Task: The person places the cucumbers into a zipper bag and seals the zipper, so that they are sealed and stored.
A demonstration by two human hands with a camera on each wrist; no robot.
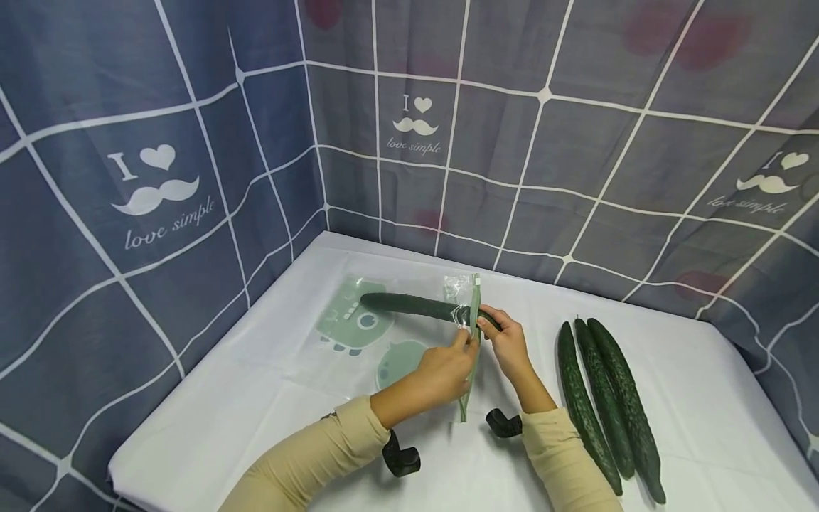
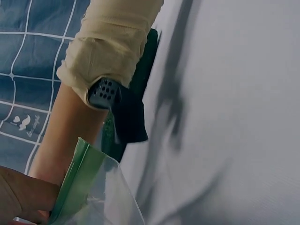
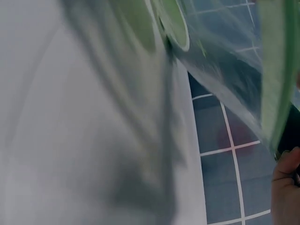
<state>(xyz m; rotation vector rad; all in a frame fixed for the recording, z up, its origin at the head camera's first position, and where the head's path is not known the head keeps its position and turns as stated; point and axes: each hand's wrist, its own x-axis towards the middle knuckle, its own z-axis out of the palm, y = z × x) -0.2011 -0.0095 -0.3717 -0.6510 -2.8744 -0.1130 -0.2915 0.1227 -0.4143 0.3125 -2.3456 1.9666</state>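
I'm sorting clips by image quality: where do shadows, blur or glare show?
Head view: mostly crisp, small bright glints on the clear bag; left wrist view: dark, streaky shadows across the white tablecloth; right wrist view: dim, with soft shadows and part of the bag badly blurred.

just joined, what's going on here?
A person is bagging a cucumber. The right hand grips its end, which sticks out of the bag; most of its length is inside, seen through the clear plastic. The left hand holds the bag by the green strip at its mouth, which is not closed. Three more cucumbers lie outside the bag on the table, beyond the right forearm.
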